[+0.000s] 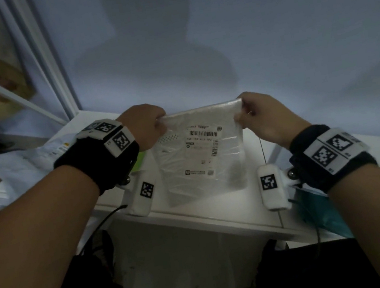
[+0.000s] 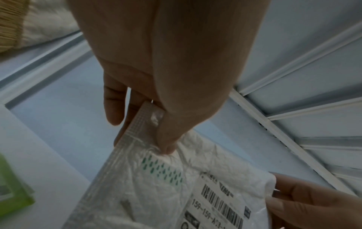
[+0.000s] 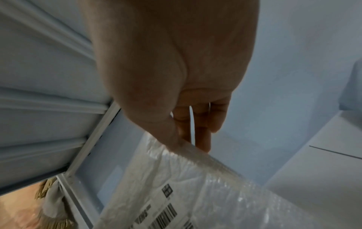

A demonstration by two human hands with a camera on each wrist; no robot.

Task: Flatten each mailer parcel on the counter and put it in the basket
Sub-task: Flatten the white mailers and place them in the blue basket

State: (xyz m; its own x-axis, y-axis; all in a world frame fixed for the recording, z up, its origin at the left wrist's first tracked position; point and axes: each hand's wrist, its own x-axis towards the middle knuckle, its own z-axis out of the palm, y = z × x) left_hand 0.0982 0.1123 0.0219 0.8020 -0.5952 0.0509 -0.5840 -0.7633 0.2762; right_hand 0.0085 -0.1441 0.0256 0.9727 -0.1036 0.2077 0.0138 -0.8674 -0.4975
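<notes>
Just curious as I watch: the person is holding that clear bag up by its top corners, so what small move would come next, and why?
Probably lowering the bubble mailer flat onto the white counter. The left hand and right hand each pinch a top corner, so it hangs upright with its shipping label facing the person, not yet flattened. No basket is clearly in view.

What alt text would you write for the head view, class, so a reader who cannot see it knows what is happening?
Two hands hold a clear bubble mailer up by its top corners above a white counter, the left hand pinching one corner and the right hand the other. A printed shipping label faces the camera, and both wrists wear black bands with square markers.
</notes>
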